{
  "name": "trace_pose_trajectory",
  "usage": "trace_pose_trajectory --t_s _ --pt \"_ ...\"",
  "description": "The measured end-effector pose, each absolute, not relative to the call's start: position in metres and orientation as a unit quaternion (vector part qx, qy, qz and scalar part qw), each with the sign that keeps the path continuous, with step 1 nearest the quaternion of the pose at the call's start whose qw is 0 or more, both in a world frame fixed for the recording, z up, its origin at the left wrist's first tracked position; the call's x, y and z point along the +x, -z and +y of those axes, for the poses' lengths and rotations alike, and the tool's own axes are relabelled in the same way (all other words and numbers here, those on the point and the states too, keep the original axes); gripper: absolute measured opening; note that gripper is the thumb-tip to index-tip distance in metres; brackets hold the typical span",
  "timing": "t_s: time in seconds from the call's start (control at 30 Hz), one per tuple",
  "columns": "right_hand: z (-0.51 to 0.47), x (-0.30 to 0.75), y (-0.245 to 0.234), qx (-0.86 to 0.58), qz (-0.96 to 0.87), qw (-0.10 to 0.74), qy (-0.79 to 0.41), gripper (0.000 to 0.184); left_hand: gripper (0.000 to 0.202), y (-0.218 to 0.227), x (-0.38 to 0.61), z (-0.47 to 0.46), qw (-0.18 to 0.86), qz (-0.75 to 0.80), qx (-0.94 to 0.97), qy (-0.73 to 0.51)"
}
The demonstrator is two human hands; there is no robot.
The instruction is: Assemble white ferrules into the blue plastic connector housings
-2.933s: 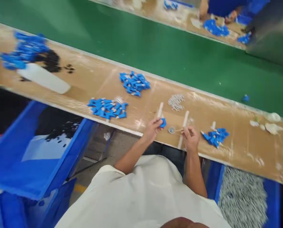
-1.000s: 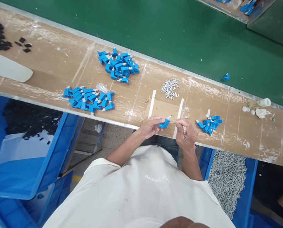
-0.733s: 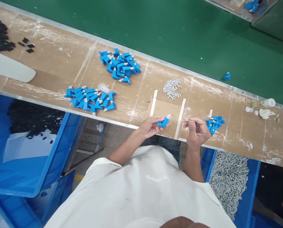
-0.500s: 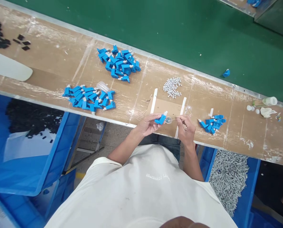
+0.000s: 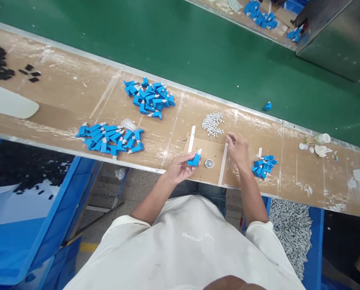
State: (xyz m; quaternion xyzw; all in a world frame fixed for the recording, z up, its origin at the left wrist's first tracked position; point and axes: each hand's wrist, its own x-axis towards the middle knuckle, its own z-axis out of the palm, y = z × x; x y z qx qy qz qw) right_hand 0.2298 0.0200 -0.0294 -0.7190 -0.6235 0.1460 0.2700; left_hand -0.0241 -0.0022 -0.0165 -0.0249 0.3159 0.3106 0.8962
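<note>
My left hand (image 5: 181, 167) grips a blue plastic part (image 5: 193, 160) with a white tip that points up and away from me. Just right of it, a small clear round cup (image 5: 209, 163) with something dark inside stands on the cardboard. My right hand (image 5: 238, 150) is over the right white strip (image 5: 223, 165), its thumb and fingertips drawn together. Whatever is between those fingertips is too small to make out. Beyond the hands lies a heap of small grey-white pieces (image 5: 213, 124), closest to the right fingertips.
Blue parts lie in a back pile (image 5: 149, 98), a left pile (image 5: 110, 139) and a right pile (image 5: 264, 166). A clear plastic piece (image 5: 129, 124) touches the left pile. A bottle (image 5: 319, 139) lies far right. Blue bins (image 5: 51, 225) stand below the table; a green surface (image 5: 167, 48) runs behind.
My right hand has moved away from the cup, up toward the small pieces; the thin stick it held is no longer visible. My left hand keeps the blue part. The view has shifted.
</note>
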Motion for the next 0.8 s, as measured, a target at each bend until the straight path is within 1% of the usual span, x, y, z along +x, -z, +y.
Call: trace_pose_trajectory --t_s 0.1,0.2,0.3,0.4,0.53,0.63,0.7,0.8 --pt "0.05 0.242 0.034 -0.739 -0.619 0.217 -0.157 0.026 0.009 0.017 -0.026 -0.004 0.895 0.321 -0.016 -0.31" --pt "0.076 0.268 0.026 -0.783 -0.579 0.206 -0.098 0.03 0.009 0.019 -0.034 -0.007 0.892 0.326 -0.018 -0.312" --pt "0.108 0.307 0.009 -0.855 -0.492 0.163 -0.014 0.039 0.01 0.017 -0.042 -0.007 0.891 0.321 -0.016 -0.32" --pt "0.141 0.339 -0.005 -0.882 -0.46 0.106 -0.01 0.05 0.008 0.012 -0.042 -0.005 0.887 0.328 -0.004 -0.325" --pt "0.175 0.357 -0.013 -0.865 -0.497 0.053 -0.042 0.04 0.006 0.01 -0.036 -0.005 0.884 0.331 0.002 -0.33" --pt "0.182 0.365 -0.018 -0.854 -0.518 0.036 -0.042 0.041 0.008 0.013 -0.034 -0.007 0.88 0.332 -0.006 -0.34" --pt "0.171 0.368 -0.019 -0.846 -0.53 0.034 -0.041 0.04 0.009 0.013 -0.035 -0.007 0.878 0.332 -0.011 -0.344" --pt "0.129 0.369 -0.01 -0.826 -0.559 0.026 -0.066 0.029 0.008 0.012 -0.037 -0.005 0.882 0.331 -0.008 -0.335"
